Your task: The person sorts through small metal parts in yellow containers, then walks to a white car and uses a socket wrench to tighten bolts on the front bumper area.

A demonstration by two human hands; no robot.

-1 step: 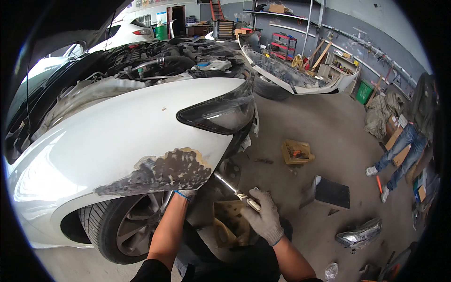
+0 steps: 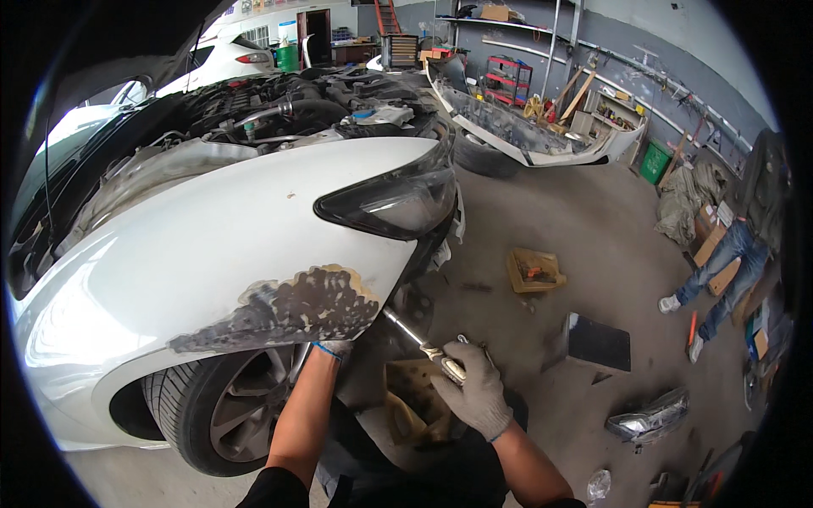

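Note:
My right hand [image 2: 472, 388], in a grey knit glove, is closed around the handle of a long silver-shafted tool [image 2: 403, 325], apparently a ratchet with an extension. Its far end goes out of sight beneath the front corner of the white fender [image 2: 254, 212]. A patch of dark, mottled filler or bare surface [image 2: 296, 309] marks the fender's lower edge. Just below this patch, my left hand [image 2: 337, 347] reaches up under the panel; the fingers are hidden, with only a bit of glove and its blue cuff showing. The front wheel [image 2: 246, 406] stands beside my left forearm.
A yellowish crate [image 2: 415, 398] sits by my knees, and a smaller yellow box [image 2: 535, 273] lies farther out. A black box [image 2: 598, 345] and a loose headlamp [image 2: 650, 416] rest on the floor at right. Someone in jeans [image 2: 716, 271] stands beyond. A removed bumper [image 2: 533, 144] is behind.
The view shifts very slightly. My right hand turns a little at the tool's handle, while the left stays under the fender.

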